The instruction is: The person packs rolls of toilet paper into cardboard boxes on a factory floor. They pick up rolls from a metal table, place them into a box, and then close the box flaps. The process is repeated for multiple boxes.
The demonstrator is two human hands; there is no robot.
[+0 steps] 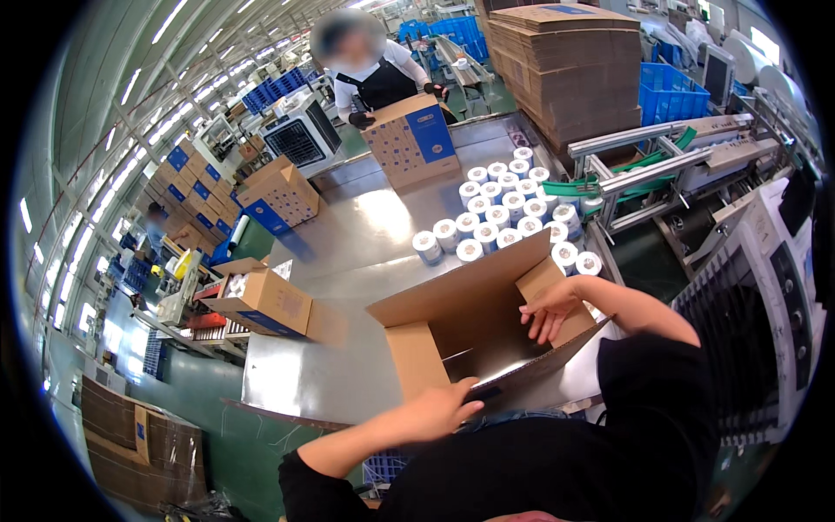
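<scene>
An open cardboard box [504, 283] stands in front of me on the metal table, its flaps raised. Part of its floor shows bare. My left hand [439, 411] is at the near left corner, thumb outside and fingers over the edge, apparently gripping it. Over the right part of the opening, my right hand [552, 306] reaches in beside the right flap, fingers spread and holding nothing. Just beyond the box, several white rolls or cylinders [497, 216] stand upright in a cluster, each with a hole in its top.
Across the metal table [348, 252], a co-worker [383, 83] handles another carton [413, 143]. Two more cartons sit left, one box [274, 300] with white items inside. At right are a conveyor [639, 178] and stacked flat cardboard [565, 74].
</scene>
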